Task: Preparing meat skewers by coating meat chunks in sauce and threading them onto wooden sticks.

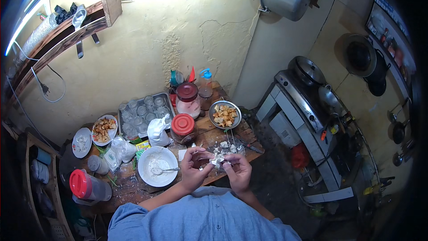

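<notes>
Between my left hand (pixel 196 165) and my right hand (pixel 238 170) is a small white piece of food (pixel 217 159), pinched by the fingertips of both. It looks soft and irregular, perhaps mushroom or dough; I cannot tell which. Just beyond and partly behind my right fingers, more white pieces (pixel 230 146) lie in a clear dish whose rim is partly hidden. Left of my left hand stands a white bowl (pixel 147 175) holding whitish batter or flour, with a metal spoon (pixel 165 170) resting in it.
Browned fried pieces fill a strainer (pixel 225 128) and a plate (pixel 113 134). Around the wooden table stand jars with red lids (pixel 183 124), a tray of glasses (pixel 170 98), a flour bag (pixel 158 134) and a red-lidded pitcher (pixel 100 189). Scissors (pixel 250 145) lie near the right edge. A gas stove (pixel 297 95) stands right.
</notes>
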The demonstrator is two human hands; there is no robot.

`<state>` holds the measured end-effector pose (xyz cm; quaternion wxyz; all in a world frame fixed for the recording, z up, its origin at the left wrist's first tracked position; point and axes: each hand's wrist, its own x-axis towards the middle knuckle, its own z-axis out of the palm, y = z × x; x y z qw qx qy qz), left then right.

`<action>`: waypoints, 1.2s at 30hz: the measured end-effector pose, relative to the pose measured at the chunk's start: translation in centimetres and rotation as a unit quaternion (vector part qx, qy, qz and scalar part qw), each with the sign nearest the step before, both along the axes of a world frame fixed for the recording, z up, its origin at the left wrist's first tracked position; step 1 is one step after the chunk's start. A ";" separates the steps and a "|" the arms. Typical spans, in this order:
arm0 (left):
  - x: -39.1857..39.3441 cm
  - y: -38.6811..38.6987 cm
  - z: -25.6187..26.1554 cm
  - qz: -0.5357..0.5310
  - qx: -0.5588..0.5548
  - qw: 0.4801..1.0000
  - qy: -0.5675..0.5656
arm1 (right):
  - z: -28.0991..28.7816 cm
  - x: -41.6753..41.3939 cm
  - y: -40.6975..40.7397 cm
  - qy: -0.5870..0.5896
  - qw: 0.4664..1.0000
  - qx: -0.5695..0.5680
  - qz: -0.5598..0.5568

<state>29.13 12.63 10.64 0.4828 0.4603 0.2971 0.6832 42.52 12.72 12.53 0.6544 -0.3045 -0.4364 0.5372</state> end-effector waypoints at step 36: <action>-0.4 0.9 -1.2 -0.020 0.005 0.996 0.084 | -3.5 1.6 1.7 -0.062 0.995 -0.014 0.082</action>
